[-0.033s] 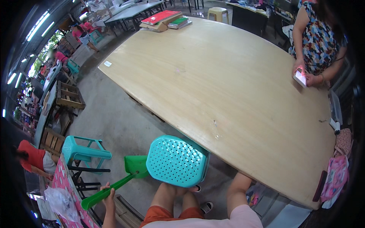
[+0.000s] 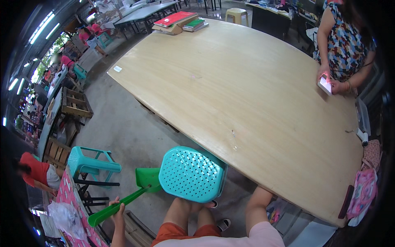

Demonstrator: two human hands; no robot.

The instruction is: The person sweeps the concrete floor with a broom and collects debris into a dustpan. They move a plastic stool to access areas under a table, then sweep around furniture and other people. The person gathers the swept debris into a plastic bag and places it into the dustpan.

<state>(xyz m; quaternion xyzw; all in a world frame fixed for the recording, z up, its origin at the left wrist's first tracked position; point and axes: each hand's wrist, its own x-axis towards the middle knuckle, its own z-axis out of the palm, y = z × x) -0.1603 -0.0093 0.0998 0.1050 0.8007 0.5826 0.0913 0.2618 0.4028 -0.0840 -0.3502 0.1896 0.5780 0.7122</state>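
My left hand (image 2: pixel 118 211) is closed around the long handle of a green dustpan (image 2: pixel 148 178). Its scoop hangs or rests beside a turquoise plastic stool (image 2: pixel 191 175), partly behind the seat's left edge. The stool's perforated seat stands before my knees, close against the edge of a large pale wooden table (image 2: pixel 230 90). My right forearm (image 2: pixel 259 203) reaches under the table's near edge, so the right hand is hidden there and what it touches does not show.
Another turquoise stool (image 2: pixel 92 162) stands to the left, by a table with a pink patterned cover (image 2: pixel 68 187) bearing a clear plastic bag (image 2: pixel 68 220). Books and folders (image 2: pixel 177 20) lie at the far table edge. A person (image 2: pixel 343 45) at the right holds a phone (image 2: pixel 325 85).
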